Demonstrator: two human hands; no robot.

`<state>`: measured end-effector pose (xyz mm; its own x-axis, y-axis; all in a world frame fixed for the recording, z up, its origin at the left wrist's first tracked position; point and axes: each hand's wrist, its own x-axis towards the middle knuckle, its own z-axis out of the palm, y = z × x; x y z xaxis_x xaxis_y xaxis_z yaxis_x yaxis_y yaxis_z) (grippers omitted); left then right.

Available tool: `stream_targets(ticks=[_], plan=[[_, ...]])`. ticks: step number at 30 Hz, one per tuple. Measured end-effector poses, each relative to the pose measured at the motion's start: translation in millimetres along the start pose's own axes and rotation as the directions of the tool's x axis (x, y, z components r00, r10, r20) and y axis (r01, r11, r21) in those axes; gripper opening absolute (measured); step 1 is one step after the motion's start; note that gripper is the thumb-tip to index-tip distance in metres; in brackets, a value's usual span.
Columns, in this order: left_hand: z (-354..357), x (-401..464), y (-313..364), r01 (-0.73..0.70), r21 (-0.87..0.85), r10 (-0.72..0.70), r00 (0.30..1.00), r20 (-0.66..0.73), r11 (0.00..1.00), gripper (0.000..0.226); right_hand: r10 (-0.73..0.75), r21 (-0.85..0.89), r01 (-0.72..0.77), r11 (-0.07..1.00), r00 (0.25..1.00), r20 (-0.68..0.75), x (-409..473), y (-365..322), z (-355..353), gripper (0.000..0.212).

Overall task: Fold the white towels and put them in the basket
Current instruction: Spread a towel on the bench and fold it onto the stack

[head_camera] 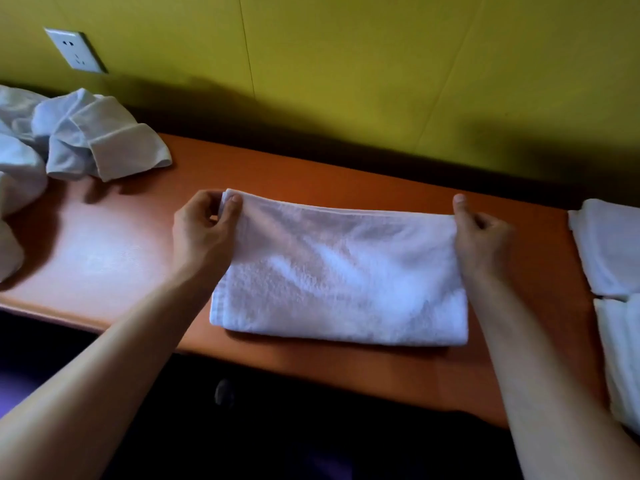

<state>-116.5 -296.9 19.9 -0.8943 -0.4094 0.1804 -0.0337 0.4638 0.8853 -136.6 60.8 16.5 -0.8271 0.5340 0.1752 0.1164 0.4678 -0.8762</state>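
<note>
A white towel [341, 271], folded into a wide rectangle, lies flat in the middle of the orange table [114, 244]. My left hand [204, 230] pinches its far left corner between thumb and fingers. At the far right corner, my right hand [479, 226] holds the towel's edge, thumb pointing up and fingers curled. No basket is in view.
A heap of unfolded white towels [69, 140] lies at the table's far left. Two folded white towels [613, 251] sit at the right edge. A yellow-green wall with a white socket [76, 50] rises behind the table. Below the near table edge it is dark.
</note>
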Motion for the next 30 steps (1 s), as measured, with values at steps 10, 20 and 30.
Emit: stream_targets(ticks=[10,20,30], plan=[[37.7,27.3,-34.4,0.179,0.182,-0.211,0.962,0.175,0.967,0.055,-0.003,-0.262,0.009,0.965,1.0,0.024,17.6,42.1,41.5,0.044],[63.7,-118.5,-13.7,-0.721,0.386,0.415,0.664,0.622,0.576,0.039,-0.368,-0.329,0.726,0.604,0.62,0.693,-30.7,53.1,34.1,0.045],[55.3,-112.6,-5.1,-0.671,0.496,0.174,0.674,0.718,0.551,0.05,-0.154,-0.579,0.594,0.558,0.76,0.632,-103.2,41.9,-20.2,0.056]])
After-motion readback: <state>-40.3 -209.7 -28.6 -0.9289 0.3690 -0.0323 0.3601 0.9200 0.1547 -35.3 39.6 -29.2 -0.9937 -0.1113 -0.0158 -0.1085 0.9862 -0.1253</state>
